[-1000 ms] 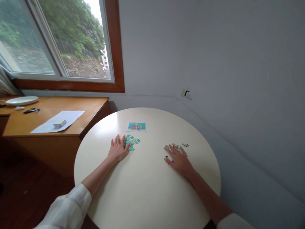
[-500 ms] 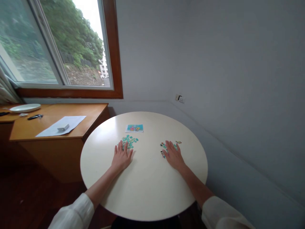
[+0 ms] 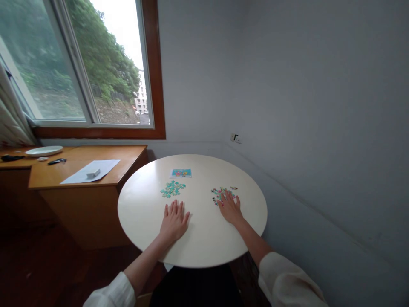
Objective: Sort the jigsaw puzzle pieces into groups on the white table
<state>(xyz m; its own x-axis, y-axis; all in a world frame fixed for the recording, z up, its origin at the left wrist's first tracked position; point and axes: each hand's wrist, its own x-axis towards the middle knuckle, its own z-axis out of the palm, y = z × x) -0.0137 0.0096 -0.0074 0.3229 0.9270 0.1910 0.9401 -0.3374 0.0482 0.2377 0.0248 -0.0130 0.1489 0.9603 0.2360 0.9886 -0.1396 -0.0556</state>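
Observation:
A heap of teal jigsaw puzzle pieces (image 3: 173, 188) lies on the left part of the round white table (image 3: 198, 247). Just in front of it, apart from the pieces, my left hand (image 3: 174, 220) rests with spread fingers, holding nothing. A second, more mixed-coloured group of puzzle pieces (image 3: 219, 192) lies on the right. Over the near side of that group my right hand (image 3: 230, 208) is laid, fingers apart, its fingertips covering some pieces. Behind the left heap sits a small picture card (image 3: 181, 173) with cartoon figures on teal.
To the left stands a wooden desk (image 3: 134, 162) with a white sheet of paper (image 3: 107, 165), a small white block (image 3: 93, 173), a white plate (image 3: 44, 151) and a dark object (image 3: 57, 161). A wall socket (image 3: 237, 139) is behind the table, and a window is at the upper left.
My left hand has drawn back from the teal pieces toward me, uncovering them. My right hand stays at the right group. The camera view has shifted slightly.

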